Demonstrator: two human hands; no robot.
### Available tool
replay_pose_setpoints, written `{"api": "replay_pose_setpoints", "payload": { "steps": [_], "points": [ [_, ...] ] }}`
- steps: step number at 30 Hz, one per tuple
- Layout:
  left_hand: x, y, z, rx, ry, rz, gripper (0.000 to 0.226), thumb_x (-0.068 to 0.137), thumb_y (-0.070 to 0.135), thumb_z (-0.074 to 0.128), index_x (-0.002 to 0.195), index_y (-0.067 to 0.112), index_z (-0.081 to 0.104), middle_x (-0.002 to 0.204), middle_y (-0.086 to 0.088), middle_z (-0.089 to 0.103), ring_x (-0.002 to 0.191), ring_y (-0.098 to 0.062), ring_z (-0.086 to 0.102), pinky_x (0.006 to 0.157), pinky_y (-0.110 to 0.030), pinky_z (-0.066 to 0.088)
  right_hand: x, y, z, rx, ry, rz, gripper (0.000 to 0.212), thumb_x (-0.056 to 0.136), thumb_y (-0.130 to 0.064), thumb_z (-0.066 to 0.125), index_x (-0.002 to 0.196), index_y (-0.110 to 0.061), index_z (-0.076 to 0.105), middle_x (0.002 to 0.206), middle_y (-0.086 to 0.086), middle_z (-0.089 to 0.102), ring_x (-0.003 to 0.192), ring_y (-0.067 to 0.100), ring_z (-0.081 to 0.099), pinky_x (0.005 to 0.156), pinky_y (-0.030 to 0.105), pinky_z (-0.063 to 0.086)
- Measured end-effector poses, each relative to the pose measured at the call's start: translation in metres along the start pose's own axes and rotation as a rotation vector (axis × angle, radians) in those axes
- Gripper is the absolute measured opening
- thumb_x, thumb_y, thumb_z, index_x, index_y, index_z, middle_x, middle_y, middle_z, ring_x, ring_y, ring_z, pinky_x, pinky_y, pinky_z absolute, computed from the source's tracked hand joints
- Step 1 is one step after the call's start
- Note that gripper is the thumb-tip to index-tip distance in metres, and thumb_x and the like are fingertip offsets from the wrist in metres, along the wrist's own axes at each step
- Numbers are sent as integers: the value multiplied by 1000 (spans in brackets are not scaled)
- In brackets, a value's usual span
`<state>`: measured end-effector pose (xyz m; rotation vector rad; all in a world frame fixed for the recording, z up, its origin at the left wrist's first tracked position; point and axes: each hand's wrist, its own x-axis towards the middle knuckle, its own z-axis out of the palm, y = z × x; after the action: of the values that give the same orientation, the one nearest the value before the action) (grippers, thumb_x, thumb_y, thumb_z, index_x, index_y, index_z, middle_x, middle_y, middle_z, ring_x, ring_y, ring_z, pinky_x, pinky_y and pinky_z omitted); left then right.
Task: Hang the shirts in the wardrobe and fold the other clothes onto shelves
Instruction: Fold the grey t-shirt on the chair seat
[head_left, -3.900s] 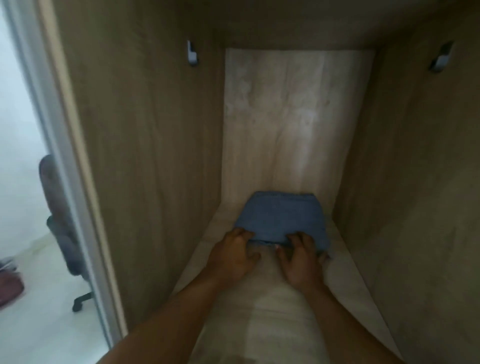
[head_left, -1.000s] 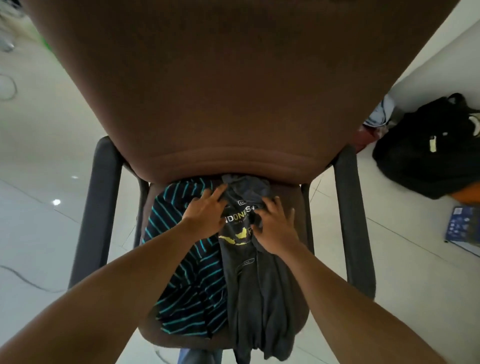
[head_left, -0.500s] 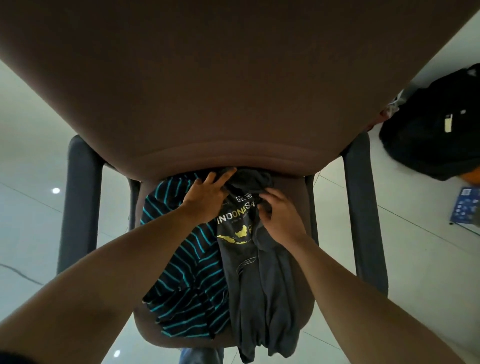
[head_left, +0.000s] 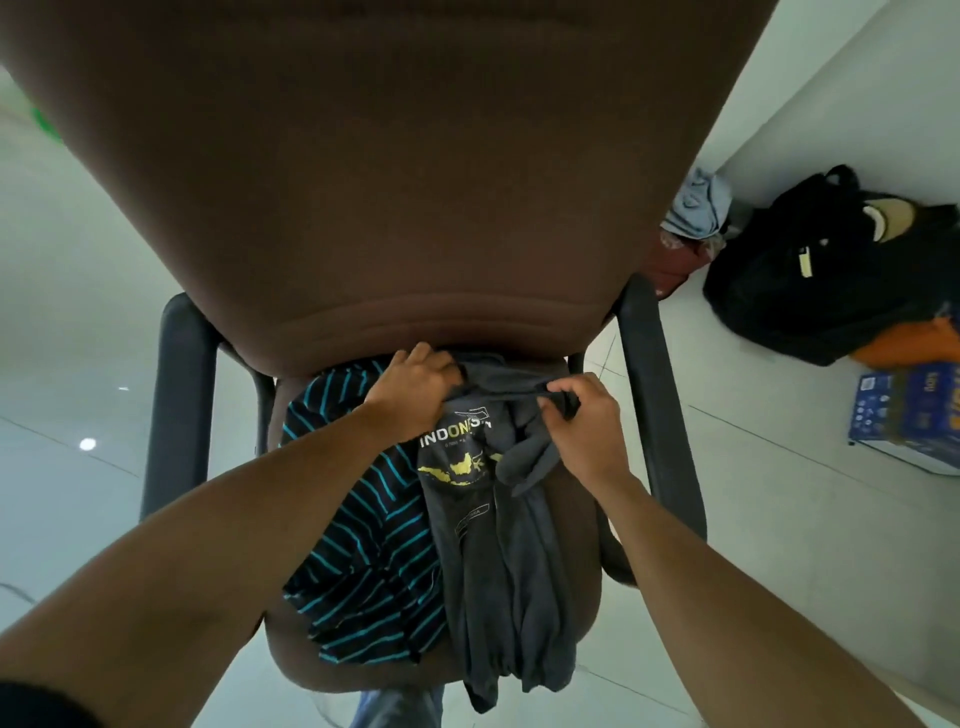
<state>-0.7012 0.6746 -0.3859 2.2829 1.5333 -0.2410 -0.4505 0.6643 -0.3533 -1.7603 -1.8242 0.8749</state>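
A dark grey T-shirt (head_left: 498, 561) with a yellow map print and white lettering lies on the seat of a brown chair (head_left: 395, 182), its hem hanging over the seat's front. My left hand (head_left: 413, 392) grips the shirt's upper left edge by the backrest. My right hand (head_left: 584, 423) pinches the upper right edge, and the cloth is stretched between both hands. Beside it on the left lies a black shirt with teal stripes (head_left: 363, 561).
The chair's black armrests (head_left: 179, 395) flank the seat. By the white wall at the right are a black backpack (head_left: 810, 280), an orange cloth (head_left: 914, 348), a blue box (head_left: 909, 415) and a pile of light clothes (head_left: 693, 205). Pale tiled floor surrounds the chair.
Earlier my hands were at a folded blue garment on a wardrobe shelf. Since then I have come to the chair; both hands have closed on the grey shirt's top edge and lifted it slightly.
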Motion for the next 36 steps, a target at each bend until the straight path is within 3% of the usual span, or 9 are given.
{"api": "replay_pose_setpoints", "payload": {
  "steps": [3, 6, 9, 13, 15, 20, 28, 33, 36],
  "points": [
    [-14, 11, -18, -172, 84, 55, 35, 85, 7, 67, 119, 10, 63, 122, -10, 56, 114, -28, 48, 103, -41, 43, -14, -8, -17, -96, -136, -65, 22, 89, 3, 59, 96, -13, 73, 111, 0, 53, 91, 9, 59, 88, 34, 53],
    [-35, 29, -41, -263, 116, 87, 33, 83, 3, 69, 114, 8, 63, 119, -10, 53, 110, -25, 52, 96, -38, 48, -31, -24, -35, -348, -515, -137, 43, 93, -1, 54, 123, -28, 70, 153, -6, 30, 110, 18, 62, 95, 36, 52],
    [-61, 54, -62, -312, 126, 114, 33, 83, 3, 69, 115, 8, 61, 119, -8, 49, 83, -16, 53, 83, -36, 50, -52, -37, -51, -459, -634, -178, 60, 88, -5, 55, 142, -32, 52, 154, -6, 34, 118, 29, 59, 96, 44, 50],
    [-97, 92, -90, -321, 186, 158, 41, 82, 15, 75, 119, 12, 57, 118, 1, 43, 76, -10, 46, 73, -33, 48, -89, -59, -89, -162, -358, -112, 39, 85, -28, 71, 122, -19, 70, 121, 1, 63, 105, 20, 63, 93, 41, 52],
    [-120, 119, -108, -298, 228, 192, 44, 80, 21, 76, 119, 15, 55, 116, 6, 39, 78, -12, 50, 74, -35, 50, -114, -70, -119, -72, -208, -157, 20, 88, -16, 71, 108, -14, 76, 103, -2, 64, 92, 13, 62, 89, 39, 52],
    [-181, 197, -159, -204, 385, 281, 43, 74, 25, 77, 110, 15, 54, 113, 4, 43, 87, -22, 57, 75, -45, 53, -188, -105, -202, -321, -355, -342, 53, 87, 1, 51, 127, -29, 67, 144, -3, 46, 120, 21, 56, 103, 35, 45],
    [-275, 321, -250, -105, 478, 397, 93, 52, 75, 82, 124, 25, 51, 121, 9, 42, 103, -10, 49, 92, -25, 47, -296, -162, -350, -147, -5, -362, 26, 91, -23, 69, 116, -24, 74, 116, -5, 70, 104, 11, 63, 100, 31, 48],
    [-307, 372, -289, 74, 508, 384, 85, 60, 45, 91, 129, 23, 48, 129, 1, 42, 102, -20, 55, 87, -31, 50, -343, -201, -430, 82, 205, -435, 28, 93, 3, 60, 110, -13, 75, 111, -10, 68, 100, -10, 61, 88, 2, 42],
    [-320, 388, -303, 95, 597, 364, 62, 79, 24, 78, 133, 22, 48, 125, -2, 56, 107, -26, 61, 89, -38, 51, -373, -223, -479, 181, 289, -453, 28, 93, 1, 61, 108, -20, 72, 102, -13, 68, 86, -17, 61, 77, 0, 44]
  ]
}}
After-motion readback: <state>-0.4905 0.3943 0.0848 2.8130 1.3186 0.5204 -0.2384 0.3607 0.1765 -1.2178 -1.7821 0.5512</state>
